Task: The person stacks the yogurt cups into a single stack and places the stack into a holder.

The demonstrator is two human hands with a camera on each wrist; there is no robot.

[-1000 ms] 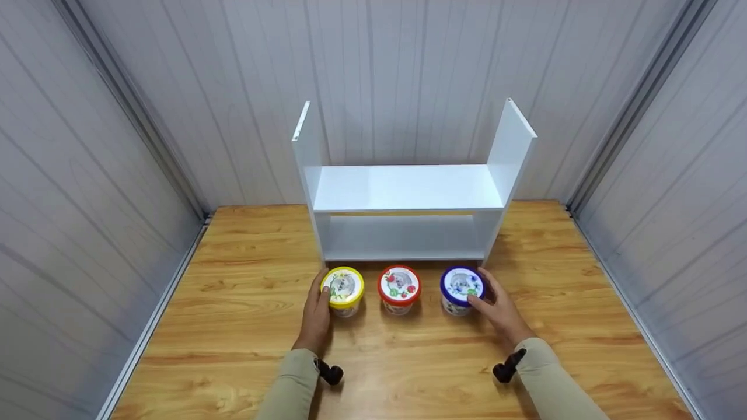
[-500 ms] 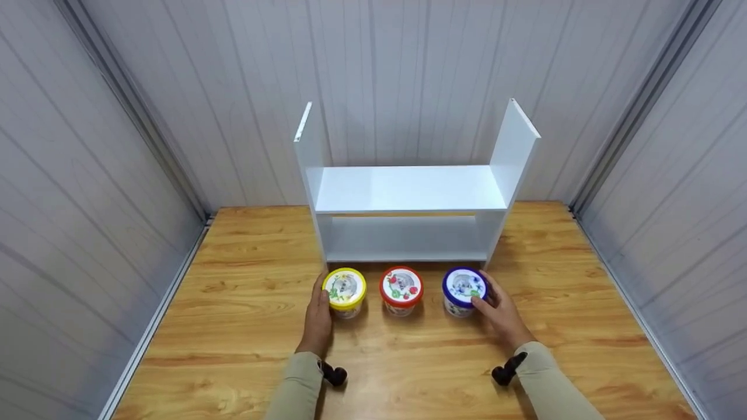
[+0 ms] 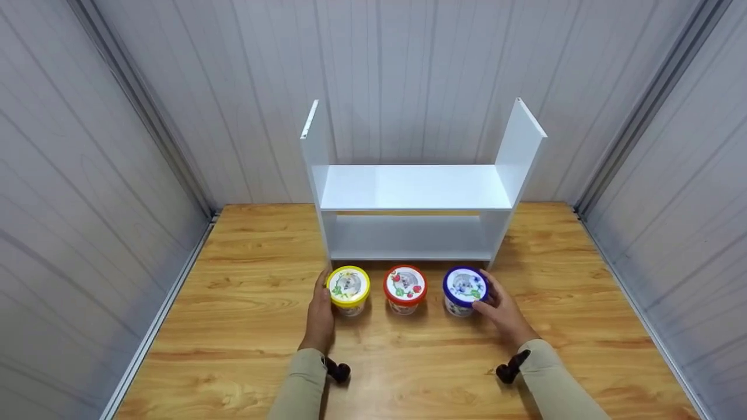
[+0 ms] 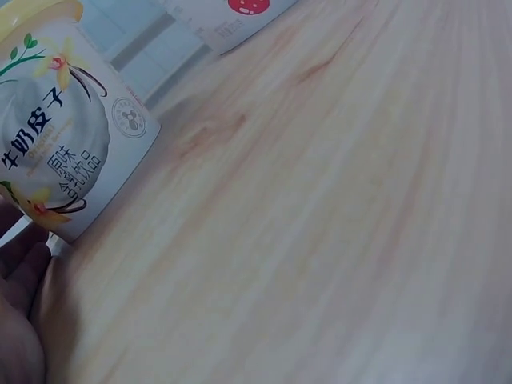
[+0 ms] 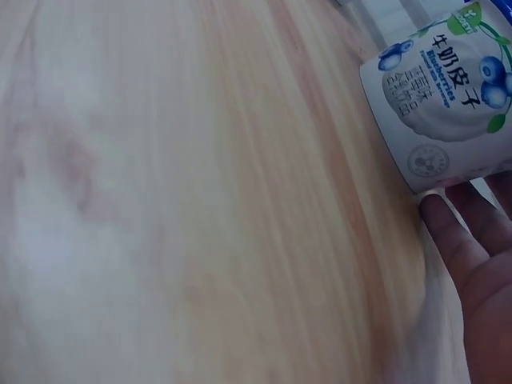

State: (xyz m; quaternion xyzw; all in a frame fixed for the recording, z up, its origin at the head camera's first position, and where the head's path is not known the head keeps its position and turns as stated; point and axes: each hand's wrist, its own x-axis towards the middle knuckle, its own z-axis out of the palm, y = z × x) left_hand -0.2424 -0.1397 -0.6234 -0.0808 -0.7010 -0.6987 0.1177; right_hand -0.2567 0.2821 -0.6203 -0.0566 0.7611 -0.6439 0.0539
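Blueberry cup [image 3: 465,286], blue-lidded, stands upright on the tabletop [image 3: 408,373], gripped by the fingers of the right hand [image 3: 506,315], thumb at the lid's near edge. Left hand [image 3: 320,315] lies along the outer side of the yellow-lidded cup [image 3: 349,286]; whether its fingers grip cannot be told. Between them stands the red-lidded cup [image 3: 405,284], untouched, all three in a row before a white shelf unit [image 3: 415,186].

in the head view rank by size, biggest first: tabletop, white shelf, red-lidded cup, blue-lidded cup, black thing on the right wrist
1. tabletop
2. white shelf
3. red-lidded cup and blue-lidded cup: look alike, so unranked
4. black thing on the right wrist
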